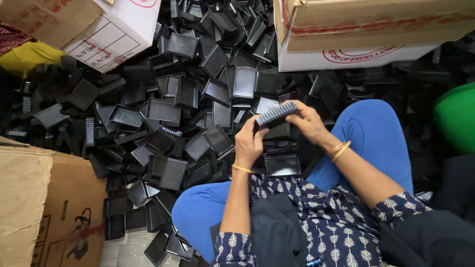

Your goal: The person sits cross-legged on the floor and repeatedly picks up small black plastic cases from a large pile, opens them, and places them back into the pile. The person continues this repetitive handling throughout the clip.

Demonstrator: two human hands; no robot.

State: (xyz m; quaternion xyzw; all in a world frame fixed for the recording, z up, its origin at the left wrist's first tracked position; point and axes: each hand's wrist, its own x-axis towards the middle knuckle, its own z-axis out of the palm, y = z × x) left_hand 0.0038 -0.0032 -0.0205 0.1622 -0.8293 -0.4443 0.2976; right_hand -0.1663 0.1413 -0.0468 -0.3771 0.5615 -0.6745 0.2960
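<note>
Nearest to us, our lap in the patterned tunic and blue trousers fills the lower frame as we sit on the floor. Just above it our left hand and right hand meet on a stack of black trays, held edge-on so its ribbed side faces up. The left grip is closed around the near end, thumb and fingers clamped on it; the right grip is curled over the far end, fingers pressing the stack square. Both hold the same stack, tilted slightly, above our knees.

Directly under the hands one single tray lies open side up against our leg. Beyond it spreads the loose heap of black trays, scattered every way across the floor, some upturned, some on edge. We judge the sorting to be far from finished: only this one stack is gathered, and the heap is large.

At the left a brown cardboard box stands beside us. Farther off are two white cartons at the heap's far edge, and a green tub at the right.
</note>
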